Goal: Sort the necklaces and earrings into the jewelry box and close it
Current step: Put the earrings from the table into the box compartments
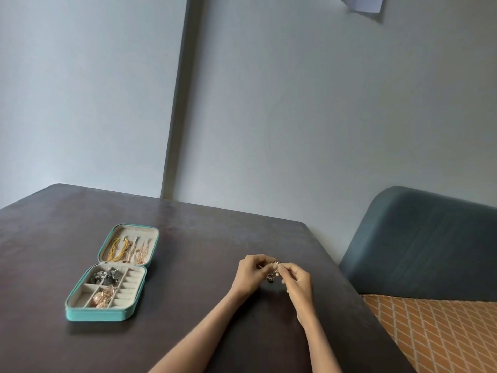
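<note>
Holding a small gold earring with pearl-like drops between them, the left hand and right hand each keep a fingertip pinch grip on it above the dark brown table. The teal zip-edged jewelry box lies open, well apart to the left; gold chain necklaces occupy its far half, and rose-gold earrings and dark grey pieces sit in compartments of its near half. The step in hand appears to be preparing this earring. The next move calls for carrying it left to a free compartment, then closing the box.
</note>
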Tool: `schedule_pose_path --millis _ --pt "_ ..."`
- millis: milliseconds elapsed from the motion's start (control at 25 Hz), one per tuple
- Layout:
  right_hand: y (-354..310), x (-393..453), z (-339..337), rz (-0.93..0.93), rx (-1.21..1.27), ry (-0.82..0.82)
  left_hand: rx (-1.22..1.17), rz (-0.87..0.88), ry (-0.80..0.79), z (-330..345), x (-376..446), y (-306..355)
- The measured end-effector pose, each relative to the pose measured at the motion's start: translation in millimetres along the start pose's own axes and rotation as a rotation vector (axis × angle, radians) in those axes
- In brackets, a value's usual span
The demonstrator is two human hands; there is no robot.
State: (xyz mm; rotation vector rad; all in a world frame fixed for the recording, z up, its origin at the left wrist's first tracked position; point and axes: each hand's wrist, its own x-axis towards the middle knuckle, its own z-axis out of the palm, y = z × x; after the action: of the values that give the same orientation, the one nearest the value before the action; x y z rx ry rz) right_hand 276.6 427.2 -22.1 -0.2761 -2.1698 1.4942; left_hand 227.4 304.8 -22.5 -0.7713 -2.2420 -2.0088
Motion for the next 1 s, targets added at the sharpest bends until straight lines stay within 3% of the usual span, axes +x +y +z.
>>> schedule_pose_path --millis 400,600,1000 --pt "6 5 2 0.037 0.04 -0.032 -0.056 -0.095 0.112 -5 3 -5" --pt "11 7 2 0.029 0.002 -0.034 0.001 -0.052 0.046 -3 3 -7" --pt "7 4 1 -0.084 -0.076 -0.057 -0.072 -0.081 0.12 -5 2 -6"
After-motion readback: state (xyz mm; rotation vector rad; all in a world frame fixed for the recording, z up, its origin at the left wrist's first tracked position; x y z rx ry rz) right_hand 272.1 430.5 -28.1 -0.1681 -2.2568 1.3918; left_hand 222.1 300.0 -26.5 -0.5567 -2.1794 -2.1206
